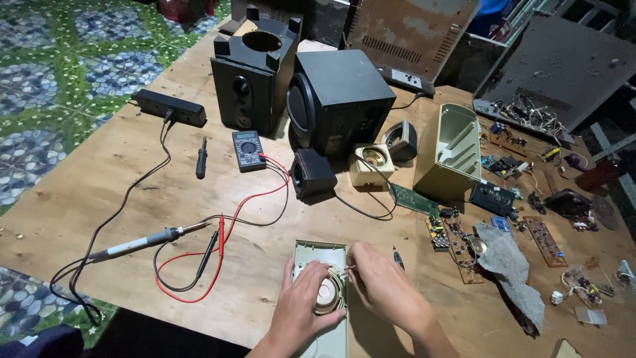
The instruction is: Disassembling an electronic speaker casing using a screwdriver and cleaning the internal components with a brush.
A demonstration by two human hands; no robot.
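Two hands on the speaker driver (326, 292): left hand (301, 306) fingers spread over it, right hand (384, 286) fingers pinched at its rim.

A bare plywood tabletop (119, 185) carries a soldering iron (142, 241), a multimeter (248, 150) with red and black leads, a screwdriver (201, 158), two black speaker boxes (301, 89) — and, at the right, loose circuit boards (460, 242) and a grey rag (510, 268).
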